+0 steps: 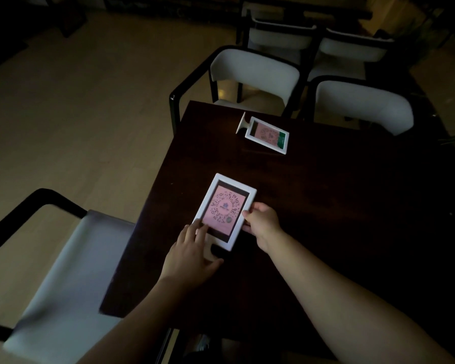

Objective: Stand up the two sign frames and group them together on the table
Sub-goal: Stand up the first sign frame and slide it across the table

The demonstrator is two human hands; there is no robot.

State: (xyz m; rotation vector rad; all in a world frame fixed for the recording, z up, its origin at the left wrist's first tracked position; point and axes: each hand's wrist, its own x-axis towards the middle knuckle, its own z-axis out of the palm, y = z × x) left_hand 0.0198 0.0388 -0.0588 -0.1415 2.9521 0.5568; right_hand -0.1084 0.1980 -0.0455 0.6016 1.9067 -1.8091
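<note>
A white sign frame (227,203) with a pink QR-code card lies face up near the left edge of the dark table (339,193). My right hand (263,222) grips the near frame's right edge. My left hand (189,253) rests on its lower left corner and base, fingers spread over the card. A second white sign frame (267,135) with a pink and green card lies on its back at the far side of the table, its flat base (241,123) sticking up at the left end.
The room is dim. A grey-seated chair (71,279) with a black frame stands left of the table. Two grey-backed chairs (255,72) (363,106) stand at the far edge, with more chairs behind. Pale wooden floor (76,114) stretches to the left.
</note>
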